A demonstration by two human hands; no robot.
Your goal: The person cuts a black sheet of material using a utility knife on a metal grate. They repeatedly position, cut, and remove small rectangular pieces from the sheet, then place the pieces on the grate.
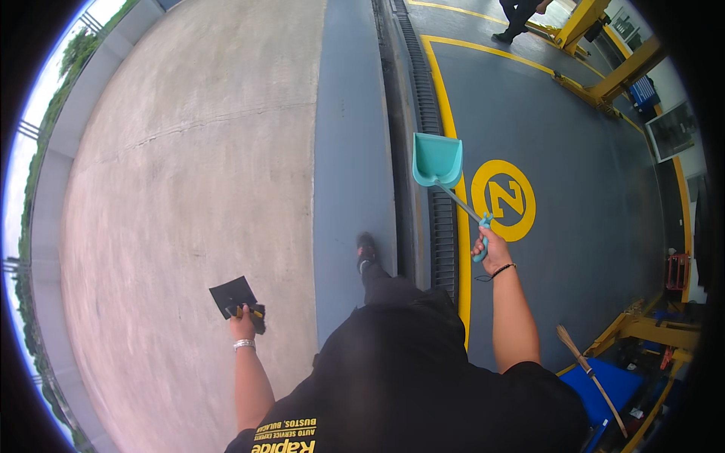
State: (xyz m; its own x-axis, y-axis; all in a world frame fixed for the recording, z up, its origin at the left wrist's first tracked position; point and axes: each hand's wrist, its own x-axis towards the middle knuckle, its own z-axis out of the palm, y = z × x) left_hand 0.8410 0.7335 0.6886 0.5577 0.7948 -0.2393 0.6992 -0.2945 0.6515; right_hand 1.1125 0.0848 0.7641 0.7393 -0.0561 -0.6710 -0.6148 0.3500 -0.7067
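My right hand is closed round the teal grip of a dustpan. The teal dustpan is held out ahead on its grey pole, over the drain grating and the yellow floor line. Out to the left, my left hand is closed on a flat black square piece, which looks like a small pan. A dark bristly brush is bunched against it in the same hand, with yellow bits showing by the fingers. My fingers partly hide how these two are gripped.
A long drain grating runs ahead beside a dark groove. Yellow lift posts stand at the far right, near another person's legs. At the lower right, a stick broom lies across a blue surface. Pale concrete spreads to the left.
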